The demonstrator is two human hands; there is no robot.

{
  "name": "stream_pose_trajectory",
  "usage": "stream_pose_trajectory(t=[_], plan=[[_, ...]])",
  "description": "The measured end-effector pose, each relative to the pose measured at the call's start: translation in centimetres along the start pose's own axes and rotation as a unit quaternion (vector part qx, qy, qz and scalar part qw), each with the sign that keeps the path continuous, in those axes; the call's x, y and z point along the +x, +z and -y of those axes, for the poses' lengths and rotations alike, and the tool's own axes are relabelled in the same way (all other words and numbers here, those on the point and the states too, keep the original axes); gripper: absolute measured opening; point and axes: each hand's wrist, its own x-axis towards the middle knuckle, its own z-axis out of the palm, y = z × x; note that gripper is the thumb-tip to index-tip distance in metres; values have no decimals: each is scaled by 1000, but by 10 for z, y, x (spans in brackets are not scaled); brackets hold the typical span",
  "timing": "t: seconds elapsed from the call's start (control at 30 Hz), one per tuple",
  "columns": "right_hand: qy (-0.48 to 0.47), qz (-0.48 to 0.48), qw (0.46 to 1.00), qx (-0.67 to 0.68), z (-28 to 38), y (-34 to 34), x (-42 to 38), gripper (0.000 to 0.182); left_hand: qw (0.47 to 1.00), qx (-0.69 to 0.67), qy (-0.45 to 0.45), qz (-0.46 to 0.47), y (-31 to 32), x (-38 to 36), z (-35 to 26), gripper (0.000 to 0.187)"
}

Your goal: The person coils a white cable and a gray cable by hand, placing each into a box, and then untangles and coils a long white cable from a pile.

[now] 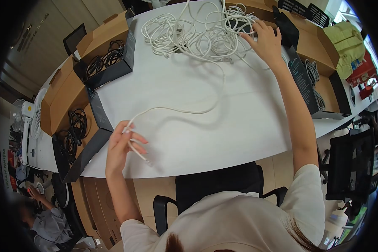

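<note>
My left hand [121,145] is closed on a white network cable [178,110], close to its end. The cable's clear plug [149,162] hangs below my fingers, over the table's near edge. From there the cable curves across the tabletop to a large tangle of white cables [168,35] at the far side. My right hand [265,44] rests at the tangle's right edge, its thumb and fingers apart and touching the loops. Some fingertips are partly hidden among the cables.
Two open boxes with black cables, one farther back [128,54] and one nearer [101,115], stand at left. An open box [304,86] with grey-white cables stands at right. A black chair [218,185] is at the table's front edge. Another person [50,222] sits at lower left.
</note>
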Motion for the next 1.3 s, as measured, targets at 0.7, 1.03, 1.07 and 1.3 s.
stream_pose_trajectory(t=[0.7, 1.03, 1.07, 1.3], plan=[[119, 115, 944, 285, -62, 27, -43, 28, 975, 21, 59, -211, -20, -57, 22, 20], [76, 13, 972, 223, -44, 12, -35, 20, 691, 647, 107, -304, 26, 5, -18, 46], [62, 9, 972, 225, -42, 10, -34, 18, 673, 681, 121, -263, 35, 5, -33, 51], [67, 117, 851, 507, -25, -12, -20, 17, 667, 674, 305, -84, 97, 77, -100, 67]])
